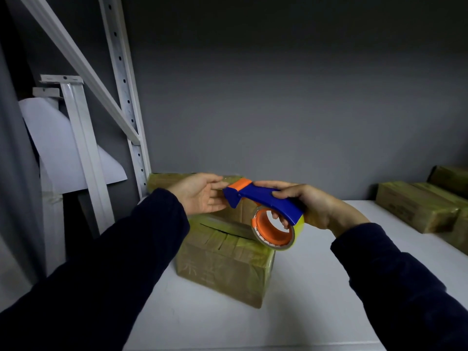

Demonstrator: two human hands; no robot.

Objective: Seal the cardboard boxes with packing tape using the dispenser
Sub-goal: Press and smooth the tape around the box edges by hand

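Fingers of the right hand curl around the blue handle of the tape dispenser, some reaching through the orange core of its yellow tape roll. The dispenser is at the frame's centre, just above a taped cardboard box on the white table. The left hand lies palm open, fingers straight and slightly apart, tips touching the dispenser's orange front end. More boxes sit at the right edge, and 1 further box lies behind the left hand. A white shelf frame fills the upper left.

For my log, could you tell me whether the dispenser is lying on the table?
No, the right hand grips the dispenser, raised over the box.
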